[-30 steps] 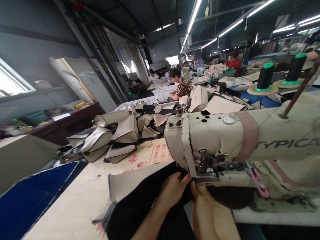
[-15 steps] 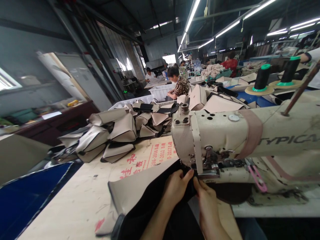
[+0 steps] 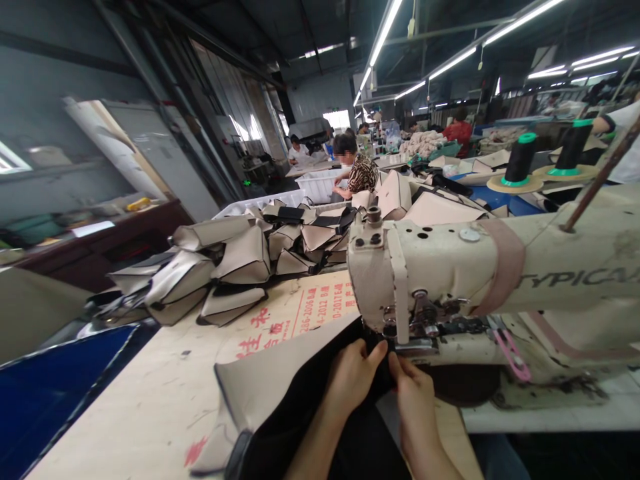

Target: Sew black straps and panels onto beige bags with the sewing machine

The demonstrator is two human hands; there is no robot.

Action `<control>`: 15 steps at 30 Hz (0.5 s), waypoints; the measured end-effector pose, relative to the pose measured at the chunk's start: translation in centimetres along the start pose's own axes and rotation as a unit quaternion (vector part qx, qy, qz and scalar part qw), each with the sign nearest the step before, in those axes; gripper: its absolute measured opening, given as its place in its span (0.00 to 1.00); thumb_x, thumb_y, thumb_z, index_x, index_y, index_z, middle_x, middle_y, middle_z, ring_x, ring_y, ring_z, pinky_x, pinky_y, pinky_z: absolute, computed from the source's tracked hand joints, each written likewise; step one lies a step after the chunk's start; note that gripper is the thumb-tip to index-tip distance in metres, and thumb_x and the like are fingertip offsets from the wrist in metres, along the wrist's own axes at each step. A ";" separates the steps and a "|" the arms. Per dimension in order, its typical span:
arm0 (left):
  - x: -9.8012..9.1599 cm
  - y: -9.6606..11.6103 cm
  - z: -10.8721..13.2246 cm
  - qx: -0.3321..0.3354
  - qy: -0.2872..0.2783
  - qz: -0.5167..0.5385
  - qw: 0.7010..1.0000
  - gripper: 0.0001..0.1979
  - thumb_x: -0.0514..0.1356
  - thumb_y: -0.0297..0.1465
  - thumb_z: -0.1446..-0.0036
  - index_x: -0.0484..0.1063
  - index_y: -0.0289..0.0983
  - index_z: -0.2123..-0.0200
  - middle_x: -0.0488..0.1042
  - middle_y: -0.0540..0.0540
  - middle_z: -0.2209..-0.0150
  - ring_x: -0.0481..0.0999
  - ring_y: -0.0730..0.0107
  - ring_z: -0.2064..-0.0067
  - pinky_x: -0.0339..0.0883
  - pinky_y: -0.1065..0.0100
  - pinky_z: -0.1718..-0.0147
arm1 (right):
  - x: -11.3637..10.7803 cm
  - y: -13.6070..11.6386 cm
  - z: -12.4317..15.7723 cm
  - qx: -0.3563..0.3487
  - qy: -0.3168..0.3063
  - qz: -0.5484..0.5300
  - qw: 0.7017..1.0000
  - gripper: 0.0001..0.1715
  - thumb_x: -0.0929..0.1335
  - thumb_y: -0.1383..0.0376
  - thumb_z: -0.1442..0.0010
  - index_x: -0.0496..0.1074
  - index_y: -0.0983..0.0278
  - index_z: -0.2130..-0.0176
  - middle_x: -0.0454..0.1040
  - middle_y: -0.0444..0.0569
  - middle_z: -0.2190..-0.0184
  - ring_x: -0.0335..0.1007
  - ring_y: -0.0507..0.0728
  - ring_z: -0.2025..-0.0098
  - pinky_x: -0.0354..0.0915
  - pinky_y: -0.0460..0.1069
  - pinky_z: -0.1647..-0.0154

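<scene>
Black-and-beige workpiece (image 3: 280, 387), cream sewing machine (image 3: 450, 267), 2 black, green-capped thread cones (image 3: 520, 159).

The cloth (image 3: 305, 393) looks matt black with a smooth beige facing. The machine (image 3: 450, 267) is chipped cream-painted metal (grimy), its clamp parts bare steel. The table (image 3: 150, 400) is scuffed, matt board.

The sewing machine (image 3: 480, 280) head hides its own needle at six o'clock, and its arm runs off the three o'clock edge. Both forearms are cut off at the bottom edge. The black fabric (image 3: 300, 407) drops out of frame there too. The shelf clutter (image 3: 75, 223) at nine o'clock is blurred, possibly boxes.
</scene>
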State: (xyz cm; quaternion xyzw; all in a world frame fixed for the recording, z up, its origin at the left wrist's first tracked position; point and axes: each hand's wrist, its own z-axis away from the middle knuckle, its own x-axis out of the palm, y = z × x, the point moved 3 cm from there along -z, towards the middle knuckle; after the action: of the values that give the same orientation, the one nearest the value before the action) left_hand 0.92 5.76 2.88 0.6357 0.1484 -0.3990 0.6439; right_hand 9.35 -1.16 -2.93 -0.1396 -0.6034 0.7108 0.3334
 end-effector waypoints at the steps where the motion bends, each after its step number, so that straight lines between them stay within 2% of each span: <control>1: 0.0 0.0 0.0 0.001 -0.003 0.001 1.000 0.22 0.54 0.47 0.49 0.71 0.33 0.77 0.63 0.52 0.82 0.60 0.73 0.78 0.49 0.72 0.78 | 0.0 0.2 0.1 0.016 0.003 -0.017 1.000 0.22 0.66 0.52 0.48 0.76 0.66 0.63 0.76 0.52 0.62 0.69 0.61 0.58 0.62 0.48 0.65; 5: -0.1 0.1 -0.1 -0.005 -0.005 0.004 1.000 0.21 0.55 0.46 0.49 0.72 0.33 0.76 0.65 0.51 0.81 0.62 0.72 0.76 0.50 0.72 0.77 | 0.2 0.4 0.3 0.061 0.021 -0.072 0.995 0.27 0.69 0.52 0.52 0.76 0.68 0.59 0.74 0.54 0.58 0.68 0.62 0.55 0.63 0.48 0.65; 10: 0.1 0.0 -0.2 -0.011 0.000 0.016 1.000 0.21 0.55 0.46 0.49 0.73 0.33 0.76 0.68 0.50 0.79 0.64 0.71 0.75 0.52 0.72 0.76 | 0.1 0.3 0.3 0.118 0.037 -0.122 0.985 0.30 0.73 0.51 0.60 0.76 0.68 0.61 0.76 0.53 0.62 0.70 0.62 0.60 0.64 0.48 0.71; 15: 0.0 -0.1 -0.3 -0.017 0.005 0.027 0.999 0.20 0.55 0.45 0.49 0.74 0.33 0.75 0.71 0.48 0.78 0.67 0.69 0.73 0.55 0.72 0.75 | -0.1 0.3 0.3 0.114 0.049 -0.103 0.987 0.32 0.74 0.49 0.61 0.77 0.67 0.60 0.76 0.53 0.62 0.70 0.62 0.62 0.62 0.47 0.75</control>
State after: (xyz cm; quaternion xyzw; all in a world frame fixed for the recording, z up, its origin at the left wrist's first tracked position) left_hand 0.92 6.07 2.72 0.6305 0.1413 -0.3755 0.6644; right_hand 9.17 -1.49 -3.20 -0.0726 -0.5125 0.7289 0.4481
